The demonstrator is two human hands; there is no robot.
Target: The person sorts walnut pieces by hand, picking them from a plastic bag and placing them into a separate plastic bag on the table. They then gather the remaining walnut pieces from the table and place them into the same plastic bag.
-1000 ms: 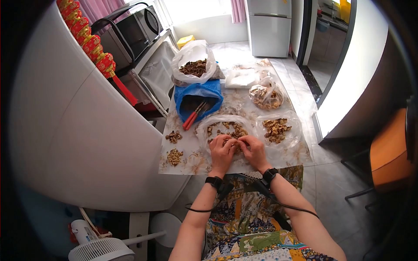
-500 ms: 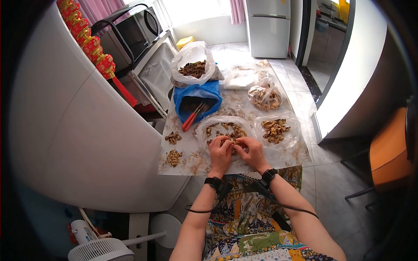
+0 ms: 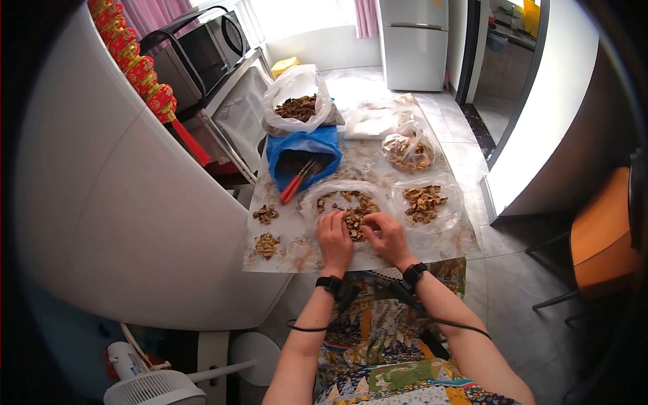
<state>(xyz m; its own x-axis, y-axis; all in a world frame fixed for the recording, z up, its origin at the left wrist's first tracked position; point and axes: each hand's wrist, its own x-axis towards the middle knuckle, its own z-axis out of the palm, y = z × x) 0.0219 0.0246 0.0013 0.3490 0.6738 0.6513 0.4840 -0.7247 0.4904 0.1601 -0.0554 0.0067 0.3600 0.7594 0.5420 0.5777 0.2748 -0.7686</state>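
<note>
Brown walnut pieces [image 3: 356,219] are spread in an opened clear plastic bag [image 3: 312,196] near the table's front edge. My left hand [image 3: 334,239] is over the bag's left part, fingers bent together and tips low at the pieces; what they hold, if anything, is hidden. At the right of the pile, my right hand [image 3: 387,239] has its thumb and fingers drawn together in a pinch. Anything between them is too small to make out. Another opened clear bag with walnut pieces [image 3: 424,204] lies to the right. Two small nut piles, one darker [image 3: 265,214] and one paler [image 3: 267,246], rest at the left.
Red-handled pliers [image 3: 291,189] lie at the mouth of a blue bag [image 3: 277,150]. Behind it stands a white bag [image 3: 275,94] of dark shells. A filled clear bag [image 3: 409,152] sits back right. An orange chair [image 3: 603,233] is at the right, a fan [image 3: 152,388] lower left.
My hands have moved apart from where they met over the pile. The left hand has turned and shifted left and slightly down, uncovering more walnut pieces between the hands.
</note>
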